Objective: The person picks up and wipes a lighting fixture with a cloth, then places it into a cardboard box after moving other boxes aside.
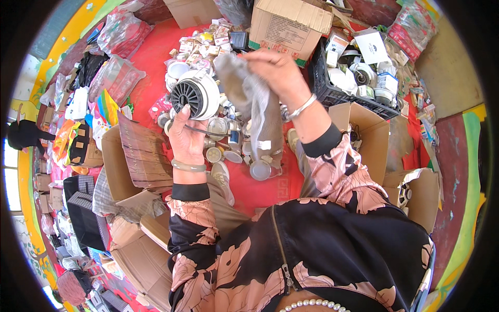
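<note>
Red floor (262, 190) crowded with cardboard boxes, bags and small parts, two hands raised over it.

At left, the left hand (186, 136) rises from a floral sleeve, wrist bent back, its grip clamped on the lower edge of a round white device (196, 94) whose dark slatted face turns toward the camera. To the right, the right hand (278, 70) reaches across from higher up, fingers pinched shut on the top of a limp grey cloth (255, 112) that hangs just beside the device, above scattered cups.
</note>
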{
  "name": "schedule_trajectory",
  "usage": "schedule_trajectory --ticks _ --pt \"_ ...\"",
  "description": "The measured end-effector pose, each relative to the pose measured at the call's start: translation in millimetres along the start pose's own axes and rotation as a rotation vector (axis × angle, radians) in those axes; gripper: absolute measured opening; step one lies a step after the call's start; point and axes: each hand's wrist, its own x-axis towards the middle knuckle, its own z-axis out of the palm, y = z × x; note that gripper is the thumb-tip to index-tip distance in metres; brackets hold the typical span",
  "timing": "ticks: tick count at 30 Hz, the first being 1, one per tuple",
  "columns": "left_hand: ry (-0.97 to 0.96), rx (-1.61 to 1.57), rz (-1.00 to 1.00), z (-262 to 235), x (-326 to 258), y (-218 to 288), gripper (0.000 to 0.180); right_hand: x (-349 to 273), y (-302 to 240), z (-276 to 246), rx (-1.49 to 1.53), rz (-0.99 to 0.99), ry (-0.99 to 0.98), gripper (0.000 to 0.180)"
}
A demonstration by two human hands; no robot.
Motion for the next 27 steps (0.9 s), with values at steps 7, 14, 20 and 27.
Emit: schedule_trajectory --ticks 7,14,20,27 --pt "-0.012 0.089 -0.069 1.7 -4.8 -1.3 0.041 -27.0 5.0 53.6 -0.814 -0.613 -0.041 0.025" --pt "-0.106 0.232 -0.025 14.9 -9.9 -4.8 0.037 -19.2 17.4 56.1 -0.381 -0.467 0.07 0.022" --pt "-0.096 0.254 -0.025 6.6 -8.2 -6.0 0.042 -11.0 -0.3 43.0 -0.385 -0.419 -0.036 0.019" --pt "-0.235 0.073 0.027 12.6 -26.0 9.7 0.064 3.6 -9.8 -19.6 0.712 0.079 -0.261 0.02"
